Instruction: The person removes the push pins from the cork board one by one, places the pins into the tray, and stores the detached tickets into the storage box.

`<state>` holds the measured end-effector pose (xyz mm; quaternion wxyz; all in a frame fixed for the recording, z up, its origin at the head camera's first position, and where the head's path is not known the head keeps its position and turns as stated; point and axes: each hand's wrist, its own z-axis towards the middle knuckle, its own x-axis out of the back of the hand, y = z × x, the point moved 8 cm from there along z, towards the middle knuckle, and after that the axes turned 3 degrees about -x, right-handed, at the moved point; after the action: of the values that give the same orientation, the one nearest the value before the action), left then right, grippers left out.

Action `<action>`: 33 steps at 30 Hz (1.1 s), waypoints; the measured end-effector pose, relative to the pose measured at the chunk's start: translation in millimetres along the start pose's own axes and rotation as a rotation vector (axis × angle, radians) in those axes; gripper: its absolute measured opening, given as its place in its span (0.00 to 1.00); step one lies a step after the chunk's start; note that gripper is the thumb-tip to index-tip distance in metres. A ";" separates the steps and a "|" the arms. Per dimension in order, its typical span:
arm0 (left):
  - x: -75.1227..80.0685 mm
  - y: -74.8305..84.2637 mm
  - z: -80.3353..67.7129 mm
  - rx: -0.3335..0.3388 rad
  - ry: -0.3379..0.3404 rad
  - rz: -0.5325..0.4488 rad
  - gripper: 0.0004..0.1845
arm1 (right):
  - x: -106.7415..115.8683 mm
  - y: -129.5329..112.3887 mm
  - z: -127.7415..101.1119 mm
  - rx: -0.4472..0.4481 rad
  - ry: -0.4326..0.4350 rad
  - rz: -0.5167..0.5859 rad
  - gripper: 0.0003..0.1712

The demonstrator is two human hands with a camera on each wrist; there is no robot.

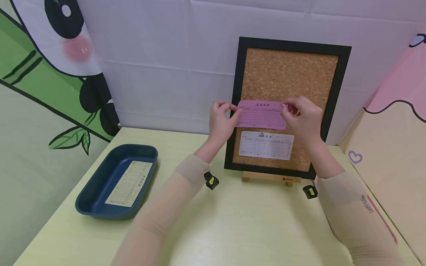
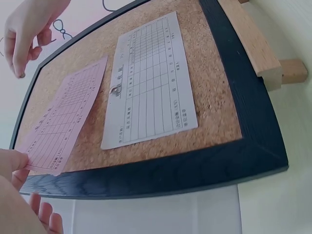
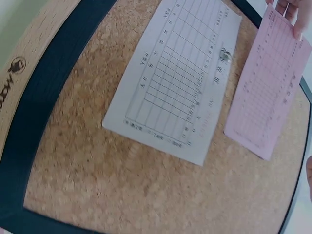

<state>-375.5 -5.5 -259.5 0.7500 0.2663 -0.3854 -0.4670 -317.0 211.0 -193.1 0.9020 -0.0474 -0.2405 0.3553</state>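
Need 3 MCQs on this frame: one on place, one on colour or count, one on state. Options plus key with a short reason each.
1. Where does the white form sit?
A. In the blue tray
B. On the cork board, below the pink slip
C. Flat on the table

2. How many paper sheets show in the head view?
A. Two
B. Three
C. Five

3. How is the pink slip held?
A. Left hand at its left end, right hand at its right end, against the board
B. One hand only
C. It lies loose in the tray

Key: 1 B, the white form is pinned on the cork board under the pink slip. 2 B, pink and white on the board, plus one sheet in the blue tray. 3 A, the left hand pinches its left end and the right hand is at its right end.
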 end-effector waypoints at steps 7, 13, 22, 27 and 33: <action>13.4 8.3 -2.3 -0.088 -0.010 0.000 0.10 | 16.6 -5.8 -1.3 0.033 0.010 0.000 0.06; 26.4 19.7 -6.7 -0.182 -0.033 0.026 0.09 | 34.6 -9.0 -2.7 0.040 0.039 -0.006 0.06; 50.2 38.6 -13.9 -0.263 -0.001 0.092 0.08 | 66.7 -7.3 -11.3 0.041 0.064 0.015 0.05; 63.3 42.7 -16.7 -0.268 0.016 0.091 0.08 | 80.7 -6.6 -18.3 0.034 0.053 -0.028 0.07; 81.7 45.2 -21.5 -0.280 0.027 0.084 0.08 | 98.1 -5.4 -24.6 0.032 0.075 -0.062 0.07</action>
<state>-313.5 -59.6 -210.3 0.8038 0.1488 -0.3172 -0.4807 -240.1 274.2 -174.1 0.9216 -0.0389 -0.2024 0.3289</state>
